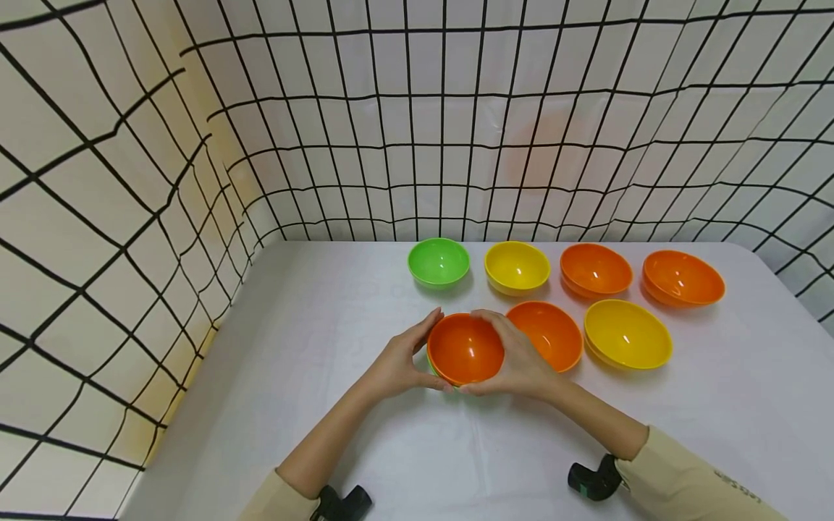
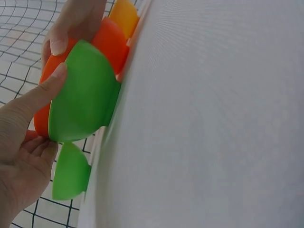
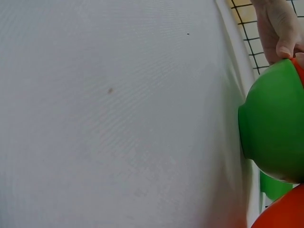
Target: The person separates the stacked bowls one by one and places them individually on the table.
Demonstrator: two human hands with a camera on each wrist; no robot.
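Observation:
An orange bowl (image 1: 465, 349) sits nested in a green bowl (image 2: 85, 95), with its rim above the green one. The green bowl stands upright on the white table. My left hand (image 1: 402, 365) holds the orange bowl at its left side, thumb at the near edge and fingers round the far side. On the opposite side my right hand (image 1: 524, 365) grips the same bowl, thumb near and fingers over the far rim. From the head view the green bowl is mostly hidden; the right wrist view shows its outer wall (image 3: 273, 118).
Behind are a small green bowl (image 1: 439, 263), a yellow bowl (image 1: 517, 268) and two orange bowls (image 1: 596, 270) (image 1: 682, 278). Beside my right hand stand another orange bowl (image 1: 550, 336) and a larger yellow bowl (image 1: 628, 334). Black-lined white walls (image 1: 423, 123) edge the table (image 1: 293, 311).

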